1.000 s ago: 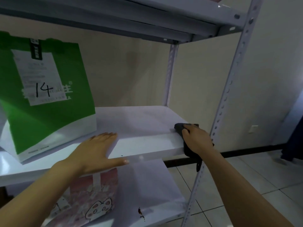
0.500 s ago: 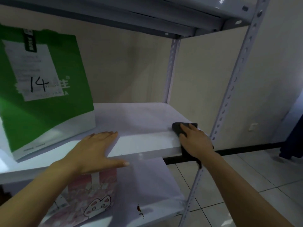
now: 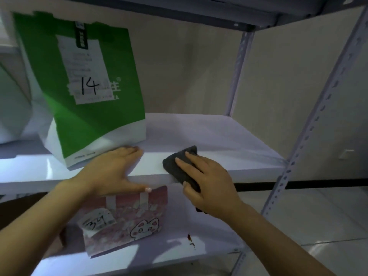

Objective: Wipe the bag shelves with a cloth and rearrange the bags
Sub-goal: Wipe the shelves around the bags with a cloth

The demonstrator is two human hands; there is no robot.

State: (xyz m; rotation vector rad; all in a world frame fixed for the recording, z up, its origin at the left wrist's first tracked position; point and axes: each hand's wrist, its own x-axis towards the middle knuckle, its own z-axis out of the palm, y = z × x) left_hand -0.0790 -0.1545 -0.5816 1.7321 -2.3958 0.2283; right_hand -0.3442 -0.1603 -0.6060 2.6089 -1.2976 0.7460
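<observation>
Bare white shelf (image 3: 215, 136) stretching right; dark grey cloth (image 3: 179, 166) folded over near edge under pressing right-hand fingers (image 3: 191, 162); left-hand fingers (image 3: 127, 154) flat, released.

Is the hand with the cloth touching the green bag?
Apart. The head view shows the right hand pressing the dark cloth on the shelf edge, with bare shelf between it and the green bag.

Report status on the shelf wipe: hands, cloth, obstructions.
Right hand pressing dark cloth on middle shelf front edge. Left hand flat on shelf, empty. Green bag stands just behind left hand, left of cloth.
</observation>
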